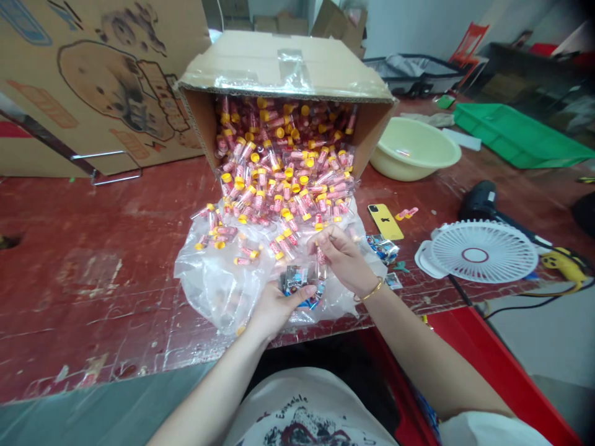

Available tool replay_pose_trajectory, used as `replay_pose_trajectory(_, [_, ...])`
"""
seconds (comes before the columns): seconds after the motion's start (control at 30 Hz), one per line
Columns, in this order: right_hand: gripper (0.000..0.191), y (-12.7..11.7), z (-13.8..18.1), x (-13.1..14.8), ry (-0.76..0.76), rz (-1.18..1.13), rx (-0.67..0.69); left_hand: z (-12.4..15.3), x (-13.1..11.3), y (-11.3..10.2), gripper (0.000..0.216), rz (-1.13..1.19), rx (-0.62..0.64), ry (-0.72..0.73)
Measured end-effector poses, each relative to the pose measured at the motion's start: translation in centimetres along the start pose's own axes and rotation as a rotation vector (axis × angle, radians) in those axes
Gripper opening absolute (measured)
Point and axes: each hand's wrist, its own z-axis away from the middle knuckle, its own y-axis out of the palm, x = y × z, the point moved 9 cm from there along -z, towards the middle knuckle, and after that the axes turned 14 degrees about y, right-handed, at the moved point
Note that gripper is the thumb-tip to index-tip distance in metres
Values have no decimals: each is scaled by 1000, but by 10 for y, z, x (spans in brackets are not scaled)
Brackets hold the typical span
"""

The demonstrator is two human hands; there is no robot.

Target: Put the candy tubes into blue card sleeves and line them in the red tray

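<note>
My left hand (279,308) is closed around a small stack of printed blue packets (296,280), its thumb pressed across the top. Just above and right of it, my right hand (341,257) pinches a clear tube (321,259) with pink contents, which hangs down toward the packets. Many similar tubes (288,186) with yellow caps and pink contents spill out of a cardboard box (283,65) lying on its side. Loose tubes rest on a clear plastic sheet (223,288) in front of the box, under and around both hands.
Right of the box are a pale yellow basin (416,152), a yellow phone (385,222), more packets (383,248), a white fan (483,253) and a green crate (520,136). A large printed carton (106,80) stands at left. The red table's front edge (186,362) lies near my body.
</note>
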Motion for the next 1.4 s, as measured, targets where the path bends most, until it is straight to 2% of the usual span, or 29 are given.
replay_pose_trajectory(0.1, [45,-10,1,-12,40,-115,-63,1,-1,2,33,2,-10,11])
replay_pose_trajectory(0.27, [37,-14,6,-11,-57,-101,-78,1,0,12,43,130,-16,-56])
replay_pose_trajectory(0.4, [34,2,21,-16,-18,-15,33,-5,-3,18,47,265,-84,-61])
replay_pose_trajectory(0.47, [48,12,34,-17,-55,104,77,-8,-3,21,43,319,-114,-61])
replay_pose_trajectory(0.53, [68,15,45,-16,-123,230,40,-9,-3,22,42,338,-126,-78])
replay_pose_trajectory(0.63, [68,13,54,-18,-164,332,-43,-7,-3,25,46,347,-114,-105])
replay_pose_trajectory(0.77, [66,10,53,-25,-134,322,-70,-3,-2,25,51,296,-69,-111])
replay_pose_trajectory(0.87, [66,8,54,-27,-149,301,-112,-1,2,24,53,278,-93,-122])
replay_pose_trajectory(1.03, [59,12,57,-36,-95,199,-95,0,7,26,58,286,-117,-144])
replay_pose_trajectory(1.17, [58,10,59,-32,-148,218,-144,1,4,28,56,285,-105,-139])
replay_pose_trajectory(1.3, [61,10,57,-32,-142,193,-122,1,4,25,55,253,-105,-129])
replay_pose_trajectory(1.4, [63,1,70,-25,-213,179,-155,0,7,22,51,258,-131,-149])
